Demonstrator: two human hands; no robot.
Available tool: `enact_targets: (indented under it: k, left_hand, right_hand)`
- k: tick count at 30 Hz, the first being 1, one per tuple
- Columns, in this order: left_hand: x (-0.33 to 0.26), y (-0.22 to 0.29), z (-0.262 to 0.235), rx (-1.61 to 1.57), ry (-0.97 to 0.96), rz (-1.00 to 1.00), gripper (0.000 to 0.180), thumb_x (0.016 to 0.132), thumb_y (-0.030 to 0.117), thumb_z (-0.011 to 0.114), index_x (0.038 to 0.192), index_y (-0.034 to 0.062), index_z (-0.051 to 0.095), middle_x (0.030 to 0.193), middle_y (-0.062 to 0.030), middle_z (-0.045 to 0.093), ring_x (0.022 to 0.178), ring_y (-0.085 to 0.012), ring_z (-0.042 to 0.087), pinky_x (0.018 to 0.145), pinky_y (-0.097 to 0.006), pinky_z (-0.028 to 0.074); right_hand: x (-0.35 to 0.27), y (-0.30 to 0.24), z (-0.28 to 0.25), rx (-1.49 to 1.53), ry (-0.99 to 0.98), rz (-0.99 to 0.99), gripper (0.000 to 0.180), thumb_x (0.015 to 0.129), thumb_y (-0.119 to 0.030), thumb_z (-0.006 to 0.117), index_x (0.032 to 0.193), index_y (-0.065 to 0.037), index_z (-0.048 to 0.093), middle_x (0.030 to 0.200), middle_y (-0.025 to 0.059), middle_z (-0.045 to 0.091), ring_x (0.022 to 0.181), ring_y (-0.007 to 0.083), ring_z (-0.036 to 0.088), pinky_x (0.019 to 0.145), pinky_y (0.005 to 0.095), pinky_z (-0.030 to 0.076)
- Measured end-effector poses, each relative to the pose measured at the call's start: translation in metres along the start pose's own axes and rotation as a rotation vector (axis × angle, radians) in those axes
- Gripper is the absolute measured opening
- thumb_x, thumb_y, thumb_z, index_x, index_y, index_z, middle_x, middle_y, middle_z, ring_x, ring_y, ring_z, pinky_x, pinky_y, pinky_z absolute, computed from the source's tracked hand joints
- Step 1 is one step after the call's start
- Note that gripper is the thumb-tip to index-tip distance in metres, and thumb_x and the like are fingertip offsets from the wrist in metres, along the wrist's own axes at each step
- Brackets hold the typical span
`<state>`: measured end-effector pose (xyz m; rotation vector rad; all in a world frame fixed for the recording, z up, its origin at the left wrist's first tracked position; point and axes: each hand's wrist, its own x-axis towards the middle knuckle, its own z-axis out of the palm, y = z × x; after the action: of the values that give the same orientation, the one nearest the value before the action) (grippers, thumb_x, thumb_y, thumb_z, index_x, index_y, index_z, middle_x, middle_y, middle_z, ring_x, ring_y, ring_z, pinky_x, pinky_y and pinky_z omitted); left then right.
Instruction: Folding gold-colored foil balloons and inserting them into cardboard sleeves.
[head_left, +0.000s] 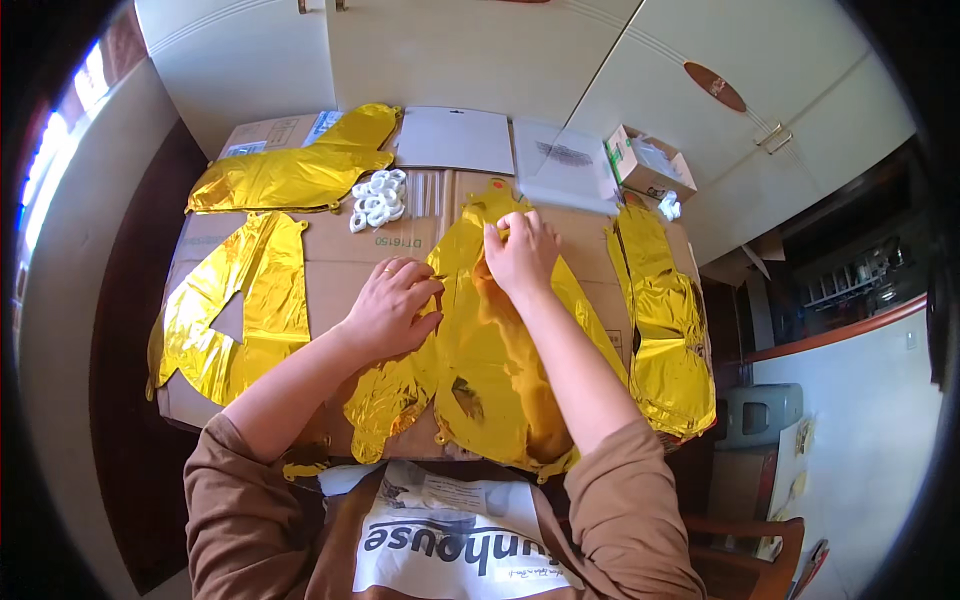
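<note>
One gold foil shape [465,325] lies centrally on the cardboard [340,270], seemingly being teased open. The left hand [390,302] curls at its edge; farther up, the right hand [525,252] bends over it. Whether either grips, I cannot tell. Next probably calls for gentle separating. Beyond, a carton's [660,183] contents are indistinct.

Cardboard surface [340,285]; on it, crinkled gold foil balloons [490,350], heaped white rolls [379,200], white card [455,138], translucent plastic sheet [565,165], small open carton [650,181].
</note>
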<state>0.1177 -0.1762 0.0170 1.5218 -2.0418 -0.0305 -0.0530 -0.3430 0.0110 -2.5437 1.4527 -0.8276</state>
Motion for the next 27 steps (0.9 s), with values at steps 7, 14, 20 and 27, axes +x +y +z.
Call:
enact_targets:
  k: [7,14,20,27]
  left_hand:
    - [-0.004,0.002,0.001,-0.008,0.016,0.026,0.041,0.079,0.021,0.077,0.114,0.0055,0.065,0.119,-0.0128,0.058,0.118,-0.0354,0.056,0.106,-0.05,0.041]
    - [-0.004,0.003,0.003,-0.009,0.039,0.04,0.041,0.078,0.021,0.077,0.114,0.0058,0.065,0.119,-0.0136,0.058,0.117,-0.0358,0.056,0.107,-0.051,0.04]
    - [-0.014,0.003,-0.003,-0.021,0.064,0.035,0.041,0.08,0.023,0.078,0.115,0.0063,0.067,0.119,-0.0149,0.06,0.115,-0.0357,0.057,0.104,-0.051,0.043]
    - [0.03,-0.088,-0.046,0.056,0.254,-0.156,0.019,0.084,0.019,0.075,0.098,0.008,0.072,0.1,-0.0097,0.068,0.096,-0.0322,0.066,0.081,-0.047,0.052]
  right_hand:
    - [-0.013,0.051,-0.012,-0.04,-0.303,-0.329,0.05,0.103,-0.039,0.051,0.144,-0.011,0.055,0.155,0.0112,0.048,0.148,0.0345,0.036,0.124,0.0558,0.017]
    - [0.013,0.047,0.004,-0.119,-0.268,-0.378,0.049,0.104,-0.038,0.049,0.145,-0.011,0.054,0.155,0.0108,0.048,0.148,0.0343,0.035,0.124,0.0557,0.016]
    - [0.01,0.041,0.014,-0.041,-0.208,-0.401,0.046,0.103,-0.035,0.052,0.141,-0.01,0.057,0.151,0.0123,0.051,0.143,0.0358,0.041,0.122,0.0558,0.022]
    - [0.017,0.058,0.015,0.255,-0.023,-0.392,0.035,0.1,-0.026,0.06,0.128,-0.005,0.064,0.137,0.0169,0.062,0.13,0.0364,0.055,0.113,0.0513,0.038]
